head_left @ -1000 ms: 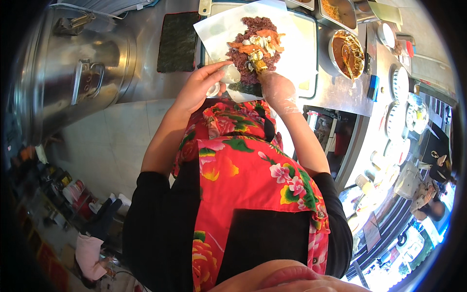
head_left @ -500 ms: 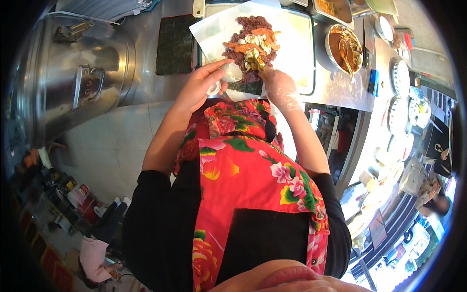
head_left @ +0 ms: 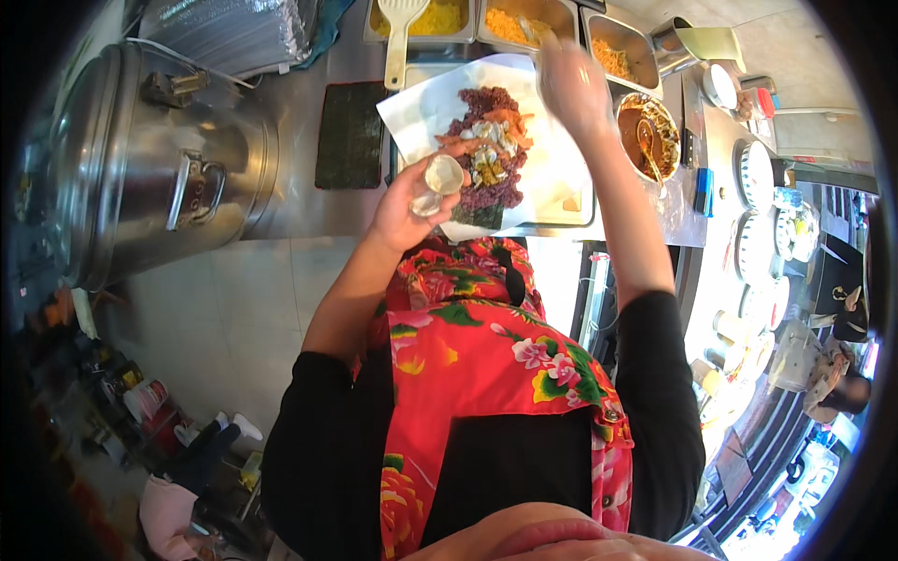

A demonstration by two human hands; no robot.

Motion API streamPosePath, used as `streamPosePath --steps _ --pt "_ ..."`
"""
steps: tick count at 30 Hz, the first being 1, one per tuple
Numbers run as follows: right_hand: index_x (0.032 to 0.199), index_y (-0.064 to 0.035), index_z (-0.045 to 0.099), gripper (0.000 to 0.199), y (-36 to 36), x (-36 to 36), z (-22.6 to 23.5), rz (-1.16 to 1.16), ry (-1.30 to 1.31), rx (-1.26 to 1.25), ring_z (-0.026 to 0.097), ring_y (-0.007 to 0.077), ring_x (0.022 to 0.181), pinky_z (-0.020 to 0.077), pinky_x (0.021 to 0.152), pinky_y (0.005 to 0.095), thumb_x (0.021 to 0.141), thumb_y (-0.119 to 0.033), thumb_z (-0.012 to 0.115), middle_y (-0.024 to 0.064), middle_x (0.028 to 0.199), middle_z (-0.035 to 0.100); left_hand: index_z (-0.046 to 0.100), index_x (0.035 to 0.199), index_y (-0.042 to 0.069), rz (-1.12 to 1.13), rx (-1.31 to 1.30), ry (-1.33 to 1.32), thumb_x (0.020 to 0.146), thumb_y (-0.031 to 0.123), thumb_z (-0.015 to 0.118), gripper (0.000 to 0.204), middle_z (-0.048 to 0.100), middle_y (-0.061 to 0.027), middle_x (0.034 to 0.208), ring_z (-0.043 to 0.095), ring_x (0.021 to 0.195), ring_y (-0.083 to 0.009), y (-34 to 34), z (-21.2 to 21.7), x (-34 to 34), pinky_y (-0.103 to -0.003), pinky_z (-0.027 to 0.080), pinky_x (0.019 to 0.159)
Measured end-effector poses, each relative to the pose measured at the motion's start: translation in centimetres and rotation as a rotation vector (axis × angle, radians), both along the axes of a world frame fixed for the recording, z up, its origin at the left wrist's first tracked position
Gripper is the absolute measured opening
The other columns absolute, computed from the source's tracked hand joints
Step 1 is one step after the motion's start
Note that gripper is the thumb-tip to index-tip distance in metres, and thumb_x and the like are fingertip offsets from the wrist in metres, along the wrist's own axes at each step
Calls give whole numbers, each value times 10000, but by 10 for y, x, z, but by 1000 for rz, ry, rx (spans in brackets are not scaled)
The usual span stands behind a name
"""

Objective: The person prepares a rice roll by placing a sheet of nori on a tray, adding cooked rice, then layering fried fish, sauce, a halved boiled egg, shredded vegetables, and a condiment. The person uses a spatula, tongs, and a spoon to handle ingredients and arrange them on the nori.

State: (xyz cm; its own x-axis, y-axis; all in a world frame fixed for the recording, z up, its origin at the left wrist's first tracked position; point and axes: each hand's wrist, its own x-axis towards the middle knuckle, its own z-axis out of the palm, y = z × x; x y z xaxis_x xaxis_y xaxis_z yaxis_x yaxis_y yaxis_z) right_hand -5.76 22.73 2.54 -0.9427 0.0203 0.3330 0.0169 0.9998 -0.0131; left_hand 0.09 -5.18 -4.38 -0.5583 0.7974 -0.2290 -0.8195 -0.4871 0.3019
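My left hand (head_left: pixel 409 211) is closed round two pale, hollow eggshell halves (head_left: pixel 443 175), beside the near left edge of a spread of dark purple rice (head_left: pixel 491 194). The rice lies on a sheet of seaweed (head_left: pixel 479 217) over white paper (head_left: pixel 421 112). On top of it are orange strips (head_left: pixel 510 124), white egg pieces (head_left: pixel 491 134) and a yellowish-green chopped topping (head_left: pixel 486 172). My right hand (head_left: pixel 572 89) reaches over the far right corner of the paper, by a metal pan of orange shreds (head_left: pixel 508 25). Motion blurs its fingers, so what they hold is unclear.
Left of the paper lies a dark seaweed stack (head_left: pixel 349 136), with a large steel pot (head_left: pixel 187 178) beyond. A slotted white turner (head_left: pixel 400 37) rests by a pan of yellow food (head_left: pixel 440 19). On the right stand a sauce bowl with a spoon (head_left: pixel 647 138) and a blue-handled item (head_left: pixel 704 193).
My right hand has left the rice and moved far and right to the pans. My left hand still holds the shells, now turned with their hollows showing. The view has shifted, revealing more pans.
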Motion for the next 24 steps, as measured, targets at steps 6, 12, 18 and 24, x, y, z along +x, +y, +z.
streamPosePath --steps 6,12,18,24 --pt "976 -74 721 206 26 -106 10 20 -316 29 707 331 971 557 809 449 901 -120 535 201 1058 715 503 1318 31 8 95 -69 1033 425 443 489 586 -146 1144 470 789 -164 20 25 4 -246 416 529" --pt "959 -32 647 134 0 104 -20 129 174 -323 651 305 848 537 743 408 874 -109 578 161 911 651 507 1337 70 -147 -174 -78 1025 450 445 496 621 -123 1107 589 935 -238 47 17 9 -288 508 592" --pt "1128 -44 672 232 -97 399 -92 -852 446 -1775 636 143 871 538 800 311 955 -143 554 54 947 671 476 1393 57 -943 -335 -234 1030 351 446 468 602 -163 1265 608 1147 -307 108 16 103 -440 590 879" --pt "1009 -59 712 191 -205 622 -177 -1550 1282 -1801 521 57 605 454 568 203 948 -168 567 -35 736 601 450 1425 47 -1801 -205 103 988 157 477 452 495 -129 1422 480 1315 -281 181 -67 312 -487 420 1098"
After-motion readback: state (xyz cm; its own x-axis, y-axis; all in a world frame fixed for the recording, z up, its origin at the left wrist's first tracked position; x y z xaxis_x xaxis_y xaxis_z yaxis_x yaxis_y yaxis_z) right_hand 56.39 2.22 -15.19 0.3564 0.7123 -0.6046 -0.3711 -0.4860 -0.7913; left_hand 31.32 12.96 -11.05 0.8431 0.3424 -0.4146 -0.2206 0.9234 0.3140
